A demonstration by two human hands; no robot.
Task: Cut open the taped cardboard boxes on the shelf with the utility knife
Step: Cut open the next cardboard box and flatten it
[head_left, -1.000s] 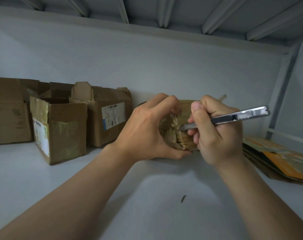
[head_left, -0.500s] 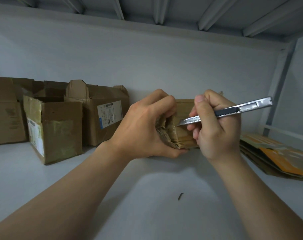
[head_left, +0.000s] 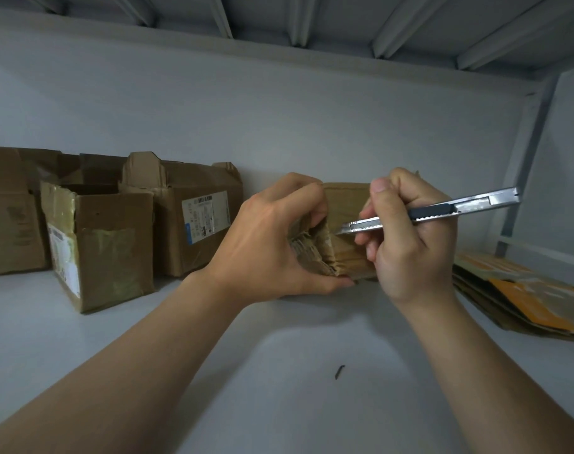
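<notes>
Centrally, on a white shelf [head_left: 279, 388], a small taped cardboard box [head_left: 344, 201] gripped by the left hand [head_left: 266, 240], fingers [head_left: 298, 188] curled around its crumpled near end. Just beside it, the right hand [head_left: 410, 253] clenched around a silver utility knife [head_left: 443, 209], blade tip against the box's torn flap. Further left, opened cardboard boxes [head_left: 115, 244] along the wall; far right, flattened cardboard [head_left: 525, 296].

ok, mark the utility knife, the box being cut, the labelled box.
utility knife [head_left: 433, 212]: head view, dark slider.
box being cut [head_left: 344, 201]: head view, upper face.
labelled box [head_left: 205, 216]: head view, white label.
</notes>
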